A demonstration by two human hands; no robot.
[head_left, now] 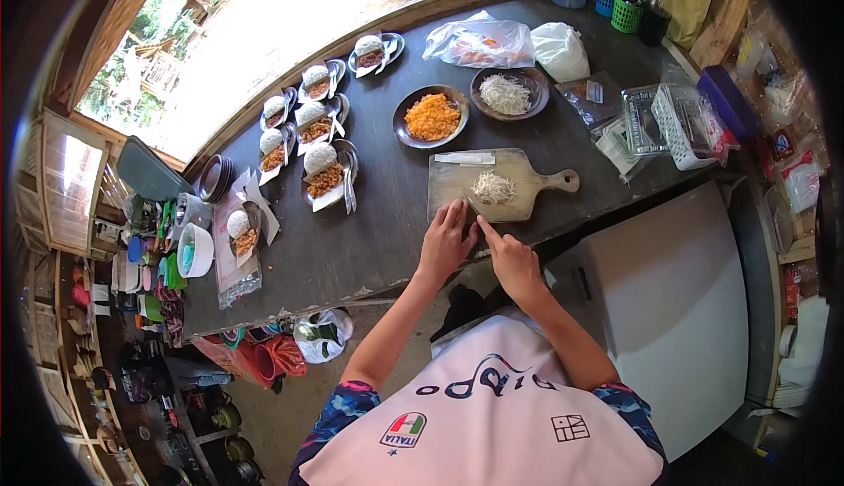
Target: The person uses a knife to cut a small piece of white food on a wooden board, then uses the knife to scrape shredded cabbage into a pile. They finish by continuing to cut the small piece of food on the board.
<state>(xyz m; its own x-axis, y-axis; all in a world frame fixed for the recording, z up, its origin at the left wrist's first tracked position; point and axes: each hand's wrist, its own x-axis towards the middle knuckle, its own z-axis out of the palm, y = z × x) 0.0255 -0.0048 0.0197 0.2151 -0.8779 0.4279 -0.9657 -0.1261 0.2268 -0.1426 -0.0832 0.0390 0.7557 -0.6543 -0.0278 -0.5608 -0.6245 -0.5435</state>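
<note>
From the head camera, both hands meet at the near left corner of the wooden cutting board, which lies close to the near edge of the dark tabletop. The left hand rests flat with its fingers curled down onto the board's corner, apparently pinning something small that cannot be made out under the fingertips. The right hand comes in beside it, closed around what looks like a thin knife angled toward the left fingers; the blade is too slim to be sure of. The two hands nearly touch, a posture suited to fine slicing.

A pile of pale shreds sits in the middle of the board, pushed away from the hands so the corner stays free. A whitish strip lies along the board's far edge.

Beyond the board stand a dark bowl of orange shreds and a dark bowl of white shreds, within easy reach. Toward the tabletop's left and far edges, small plates of rice with topping are lined up in rows. Plastic bags lie near the far edge, and a white appliance stands to the right, off the tabletop.
</note>
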